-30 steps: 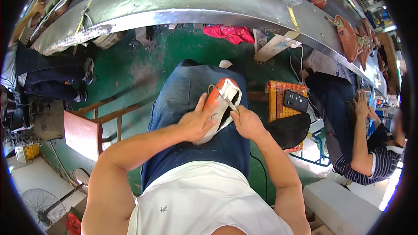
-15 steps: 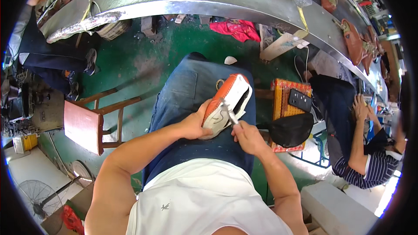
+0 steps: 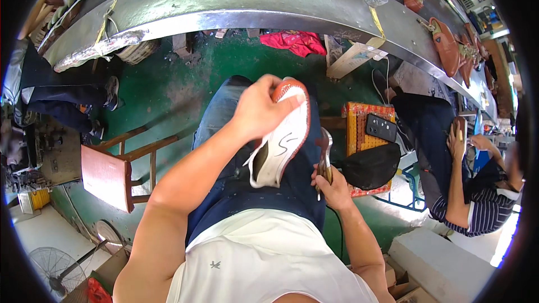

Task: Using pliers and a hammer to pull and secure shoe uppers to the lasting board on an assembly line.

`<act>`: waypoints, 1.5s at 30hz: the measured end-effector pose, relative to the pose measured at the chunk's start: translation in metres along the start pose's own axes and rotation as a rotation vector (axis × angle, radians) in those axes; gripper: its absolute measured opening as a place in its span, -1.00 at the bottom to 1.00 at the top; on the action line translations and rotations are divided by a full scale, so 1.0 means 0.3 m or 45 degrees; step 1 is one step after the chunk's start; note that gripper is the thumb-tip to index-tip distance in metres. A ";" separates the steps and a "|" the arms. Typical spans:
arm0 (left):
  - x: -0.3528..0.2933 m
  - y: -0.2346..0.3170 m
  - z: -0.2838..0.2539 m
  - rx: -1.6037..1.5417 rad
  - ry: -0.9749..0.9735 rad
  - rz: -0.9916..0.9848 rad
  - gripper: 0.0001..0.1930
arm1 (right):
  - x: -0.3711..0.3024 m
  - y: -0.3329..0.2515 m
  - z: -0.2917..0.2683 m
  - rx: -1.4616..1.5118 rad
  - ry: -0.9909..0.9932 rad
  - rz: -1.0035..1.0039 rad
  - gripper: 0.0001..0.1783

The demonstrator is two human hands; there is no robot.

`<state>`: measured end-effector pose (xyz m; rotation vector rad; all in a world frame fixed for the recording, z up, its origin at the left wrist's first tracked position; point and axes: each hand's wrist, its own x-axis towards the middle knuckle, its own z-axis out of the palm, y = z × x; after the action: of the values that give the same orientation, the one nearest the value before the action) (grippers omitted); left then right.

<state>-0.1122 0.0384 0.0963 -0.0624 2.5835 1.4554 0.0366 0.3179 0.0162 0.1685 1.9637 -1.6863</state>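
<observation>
1. Left hand (image 3: 259, 109) has shifted from the near end of the white-and-red shoe (image 3: 285, 148) to its far, red-edged end; the shoe has turned, its dark opening now toward the lower left, and the metal tool (image 3: 327, 151) has come away from it.
2. Held above the jeans (image 3: 216, 123), the shoe is well short of the near edge of the metal bench (image 3: 224, 5).
3. Left fingers grip the far end, thumb laid across the white surface.
4. Right hand (image 3: 335, 188) closes around the tool's handle, just right of the shoe; the two stand apart.
5. Green floor (image 3: 185, 90) separates the knees from the bench's near edge; pink cloth (image 3: 293, 43) lies there.
6. Close to the right hand is an orange-yellow seat (image 3: 356, 134), a black phone (image 3: 382, 128) near its far right corner, a black pouch (image 3: 370, 165) across its near part.
7. Markings: one dark curving line on the shoe, one small dark emblem (image 3: 215, 265) on the white shirt (image 3: 247, 247).
</observation>
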 end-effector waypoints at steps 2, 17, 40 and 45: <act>0.080 -0.267 0.151 -0.459 -0.460 -0.447 -0.37 | 0.010 -0.056 -0.008 -0.067 -0.052 -0.038 -0.69; -0.091 -0.529 0.352 -0.929 -0.201 -0.509 -0.34 | 0.218 -0.400 0.027 -1.257 -0.436 0.024 -0.66; -0.158 -0.538 0.352 -0.947 -0.160 -0.596 -0.39 | 0.361 -0.413 0.055 -1.341 -0.695 0.017 -0.67; -0.108 -0.414 0.217 -1.347 -0.425 -0.413 -0.33 | 0.278 -0.249 0.090 -0.965 -0.290 -0.061 -0.70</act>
<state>-0.0566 0.0274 -0.0361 -0.3153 1.2511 2.2398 -0.0574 0.2561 0.0406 -0.3344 2.2782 -0.8376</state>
